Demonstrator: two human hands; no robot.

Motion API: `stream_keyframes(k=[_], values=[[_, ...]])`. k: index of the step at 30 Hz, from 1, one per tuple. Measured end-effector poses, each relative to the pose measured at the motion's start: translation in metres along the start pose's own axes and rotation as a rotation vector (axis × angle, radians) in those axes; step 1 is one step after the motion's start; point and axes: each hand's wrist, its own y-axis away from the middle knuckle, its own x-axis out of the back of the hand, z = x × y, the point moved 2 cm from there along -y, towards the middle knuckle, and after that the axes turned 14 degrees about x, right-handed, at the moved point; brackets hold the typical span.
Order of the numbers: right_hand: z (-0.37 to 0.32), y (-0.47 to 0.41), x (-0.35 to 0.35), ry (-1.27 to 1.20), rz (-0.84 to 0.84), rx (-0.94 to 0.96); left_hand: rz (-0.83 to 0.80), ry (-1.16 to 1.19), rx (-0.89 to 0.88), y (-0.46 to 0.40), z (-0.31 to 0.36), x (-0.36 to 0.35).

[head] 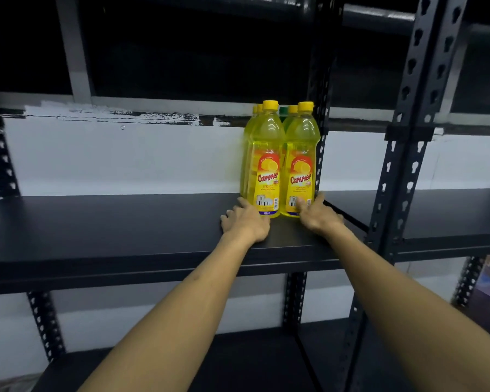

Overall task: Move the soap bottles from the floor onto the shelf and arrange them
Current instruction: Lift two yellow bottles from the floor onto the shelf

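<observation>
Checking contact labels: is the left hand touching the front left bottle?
Touching. The head view shows the left hand with its fingertips against the base of the front left bottle, no gap visible between them.

Two bare forearms, no sleeves visible, left hand [245, 220] and right hand [318, 213] ungloved, no rings or watch seen

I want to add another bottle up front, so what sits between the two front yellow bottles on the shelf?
Nothing: the head view shows only a narrow gap between the left front bottle and the right front bottle, with a green-capped bottle behind it.
</observation>
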Motion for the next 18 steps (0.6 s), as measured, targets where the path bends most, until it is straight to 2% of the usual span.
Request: stream_keyframes(k=[2,5,10,13,18], values=[[-0.006,0.018,0.003,0.155,-0.052,0.027,0.022,-0.047,-0.054,0.018,-0.008,0.01],[-0.017,0.051,0.006,0.218,-0.026,0.082,0.077,-0.117,-0.144,0.048,-0.025,0.019],[-0.019,0.108,-0.013,0.222,0.2,0.275,0.348,-0.25,-0.306,0.083,-0.063,0.002],[-0.016,0.132,-0.025,0.21,0.293,0.355,0.403,-0.236,-0.344,0.096,-0.079,-0.004],[-0.02,0.167,-0.035,0.069,0.308,0.399,0.408,-0.097,-0.439,0.122,-0.104,-0.011]])
